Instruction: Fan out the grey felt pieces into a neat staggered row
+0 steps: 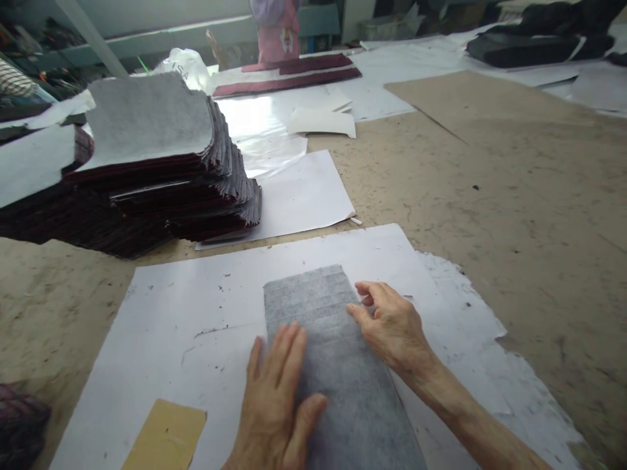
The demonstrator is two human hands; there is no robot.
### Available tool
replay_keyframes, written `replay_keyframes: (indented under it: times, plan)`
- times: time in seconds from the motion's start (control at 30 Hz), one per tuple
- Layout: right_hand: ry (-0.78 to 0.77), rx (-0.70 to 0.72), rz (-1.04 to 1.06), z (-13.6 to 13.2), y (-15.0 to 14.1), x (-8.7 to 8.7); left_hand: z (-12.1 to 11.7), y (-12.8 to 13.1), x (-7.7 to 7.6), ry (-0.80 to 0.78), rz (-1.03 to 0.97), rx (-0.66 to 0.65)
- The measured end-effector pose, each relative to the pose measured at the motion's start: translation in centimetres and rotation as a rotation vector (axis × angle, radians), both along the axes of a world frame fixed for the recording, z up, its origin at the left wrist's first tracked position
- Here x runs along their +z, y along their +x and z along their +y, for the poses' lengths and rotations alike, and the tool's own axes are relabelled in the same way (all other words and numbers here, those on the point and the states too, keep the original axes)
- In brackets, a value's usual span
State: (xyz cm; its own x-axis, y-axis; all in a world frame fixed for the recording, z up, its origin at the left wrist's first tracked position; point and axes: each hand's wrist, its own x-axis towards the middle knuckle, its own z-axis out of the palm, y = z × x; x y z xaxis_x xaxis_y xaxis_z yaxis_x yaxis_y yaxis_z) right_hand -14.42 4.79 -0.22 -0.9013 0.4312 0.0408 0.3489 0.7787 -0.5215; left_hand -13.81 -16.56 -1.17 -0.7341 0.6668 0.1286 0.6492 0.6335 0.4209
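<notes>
On the near side of the desk [543,209], we have one long grey felt-like piece [337,365] lying flat on a white paper sheet [166,346], its far end in full view, its near end running out of frame. Left hand [272,401] lies palm down across the piece's left edge, fingers extended and a bit spread, thumb out over the grey surface, gripping nothing. Right hand [394,326] is at the right edge near the far end, thumb and forefinger curled toward each other with a small gap at the tips; we can't tell whether they pinch the edge or just touch it. Progress: we'd call the laying-out done, since the piece sits flat and roughly straight, with faint bands across it. Edge handling looks to be in hand, and we see nothing that marks this piece as finished. Farther back on the left, we note a tall stack [151,124] of grey-topped pieces with dark red layers at the sides; whether those are completed or waiting, we can't say, so no count of what's left. Nearby: yellow card [166,434] at lower left on the paper, dark plaid bundle [22,424] at the left margin. Across the desk, ribbed maroon strips [294,77] lie in front of a person in pink [278,39].
</notes>
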Motion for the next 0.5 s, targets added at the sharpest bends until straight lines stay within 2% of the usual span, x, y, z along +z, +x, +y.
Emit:
replay_keyframes:
  times: [0.1,0.17,0.3,0.5]
  plan:
    - [0.042,-0.044,-0.153,-0.4,-1.5,0.6,0.2,-3.4,0.6,0.123,-0.133,0.393]
    - [0.054,-0.046,-0.199,-0.7,-2.2,0.9,0.9,-6.0,1.0,0.067,-0.211,0.534]
    - [0.054,-0.072,-0.242,-0.7,-3.1,1.1,2.6,-8.9,1.7,-0.126,-0.293,0.661]
    - [-0.037,-0.105,-0.297,0.0,-3.8,0.7,3.1,-9.4,1.9,-0.190,-0.429,0.759]
